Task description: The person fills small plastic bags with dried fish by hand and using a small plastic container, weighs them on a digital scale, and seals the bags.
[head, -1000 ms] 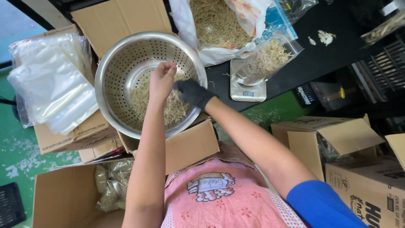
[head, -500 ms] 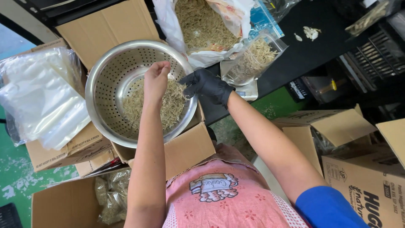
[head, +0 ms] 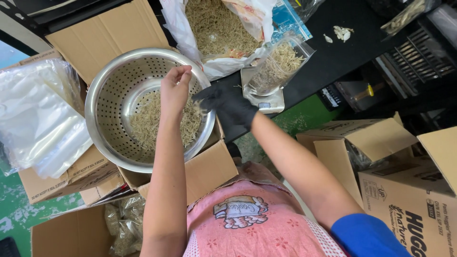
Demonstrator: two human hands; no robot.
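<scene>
A perforated steel colander [head: 102, 81] sits on a cardboard box [head: 209, 169] and holds a layer of pale dried strands [head: 145, 119]. My bare left hand [head: 175, 88] hovers over the bowl's right half with its fingers curled together; I cannot tell if it holds anything. My right hand [head: 227, 103], in a black glove, is at the colander's right rim, pinching a few strands at its fingertips. Just right of it stands a small scale [head: 267, 101] carrying an open clear bag [head: 278, 64] partly filled with the same strands.
A large white sack of strands [head: 214, 24] lies open behind the colander. A stack of clear plastic bags [head: 38, 114] rests on boxes at the left. Filled packs [head: 119, 223] lie in a lower-left box. Open cardboard boxes [head: 409, 190] stand at the right on a green floor.
My gloved right hand has drawn back from the middle of the colander to its right rim with a few strands. My left hand has lifted slightly above the strands.
</scene>
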